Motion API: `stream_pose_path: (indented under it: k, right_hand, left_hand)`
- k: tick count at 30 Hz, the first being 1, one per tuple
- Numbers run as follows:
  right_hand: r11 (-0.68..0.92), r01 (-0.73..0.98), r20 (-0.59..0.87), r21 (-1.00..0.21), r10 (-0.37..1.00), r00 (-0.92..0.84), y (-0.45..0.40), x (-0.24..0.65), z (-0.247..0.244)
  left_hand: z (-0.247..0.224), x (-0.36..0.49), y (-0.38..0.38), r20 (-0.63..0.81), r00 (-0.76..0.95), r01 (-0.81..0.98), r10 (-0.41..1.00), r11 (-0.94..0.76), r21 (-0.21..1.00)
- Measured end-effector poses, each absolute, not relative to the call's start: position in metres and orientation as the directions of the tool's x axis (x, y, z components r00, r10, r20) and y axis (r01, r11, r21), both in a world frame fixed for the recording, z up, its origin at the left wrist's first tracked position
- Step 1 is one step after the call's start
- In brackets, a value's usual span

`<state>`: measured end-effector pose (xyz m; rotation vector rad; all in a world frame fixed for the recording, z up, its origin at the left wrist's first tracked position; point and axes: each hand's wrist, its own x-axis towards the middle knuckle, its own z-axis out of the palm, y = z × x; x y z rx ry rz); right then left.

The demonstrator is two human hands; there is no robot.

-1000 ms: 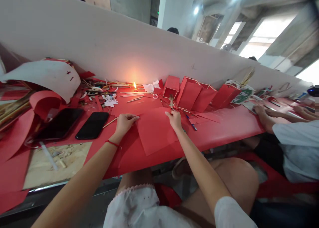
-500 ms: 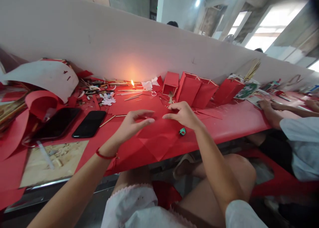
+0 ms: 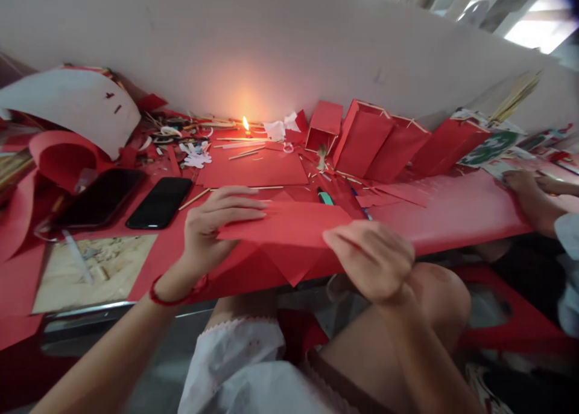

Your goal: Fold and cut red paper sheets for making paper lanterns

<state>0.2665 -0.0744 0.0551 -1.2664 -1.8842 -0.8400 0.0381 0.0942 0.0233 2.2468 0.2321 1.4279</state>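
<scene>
A sheet of red paper [image 3: 289, 224] is raised a little over the table's near edge, spanning both hands. Its left end lies between the thumb and the stretched fingers of my left hand [image 3: 210, 221], which wears a red cord bracelet. My right hand [image 3: 373, 257], blurred by motion, pinches the right end of the same sheet. Beneath it, another red sheet [image 3: 292, 269] pokes a corner over the table edge. Just beyond the raised sheet lies a green and black pen-like tool [image 3: 324, 195], partly covered.
Behind burns a candle flame [image 3: 245, 124]. Red paper boxes [image 3: 362, 139] stand against the partition at the right. On the left lie a black phone [image 3: 160, 203], a larger dark phone [image 3: 99, 197] and a board with scraps [image 3: 58, 287]. A co-worker's hand [image 3: 527, 194] is at far right.
Both hands, empty and apart before, now hold the red sheet by its ends. The right hand has moved right and nearer to me. The camera view has tipped downward.
</scene>
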Motion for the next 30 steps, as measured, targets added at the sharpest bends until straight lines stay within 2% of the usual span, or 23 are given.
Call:
stream_pose_path:
  k: [2, 5, 7, 10, 13, 15, 20, 23, 26, 30]
  right_hand:
    - [0.348, 0.916, 0.781, 0.198, 0.51, -0.362, -0.082, 0.26, 0.031]
    - [0.374, 0.907, 0.69, 0.193, 0.606, -0.396, -0.08, 0.261, -0.004]
    - [0.377, 0.912, 0.633, 0.163, 0.669, -0.389, -0.076, 0.264, -0.022]
    - [0.375, 0.922, 0.568, 0.093, 0.741, -0.359, -0.074, 0.268, -0.035]
    - [0.367, 0.93, 0.516, 0.015, 0.793, -0.322, -0.077, 0.269, -0.037]
    - [0.362, 0.931, 0.488, -0.048, 0.822, -0.294, -0.079, 0.271, -0.035]
    - [0.273, 0.885, 0.357, -0.377, 0.925, -0.133, -0.079, 0.283, -0.028]
    - [0.179, 0.825, 0.289, -0.537, 0.957, -0.02, -0.075, 0.289, -0.027]
    - [0.155, 0.805, 0.267, -0.573, 0.964, 0.005, -0.073, 0.293, -0.028]
    - [0.241, 0.806, 0.292, -0.541, 0.952, -0.089, -0.078, 0.298, -0.032]
  left_hand:
    - [0.015, 0.02, 0.096, 0.759, 0.582, 0.043, 0.292, -0.943, 0.33]
    - [-0.004, -0.004, 0.092, 0.543, 0.792, 0.229, 0.278, -0.961, 0.158]
    - [-0.014, -0.013, 0.084, 0.402, 0.879, 0.247, 0.255, -0.966, 0.073]
    - [-0.02, -0.018, 0.071, 0.36, 0.91, 0.208, 0.205, -0.978, 0.03]
    - [-0.022, -0.02, 0.06, 0.397, 0.904, 0.145, 0.161, -0.987, 0.071]
    - [-0.024, -0.021, 0.054, 0.424, 0.885, 0.158, 0.193, -0.981, 0.117]
    - [-0.03, -0.017, 0.05, 0.399, 0.795, 0.327, 0.457, -0.877, 0.352]
    - [-0.028, -0.013, 0.05, 0.373, 0.744, 0.389, 0.555, -0.813, 0.433]
    - [-0.027, -0.013, 0.05, 0.359, 0.72, 0.426, 0.594, -0.787, 0.446]
    - [-0.033, -0.022, 0.047, 0.37, 0.719, 0.434, 0.588, -0.797, 0.421]
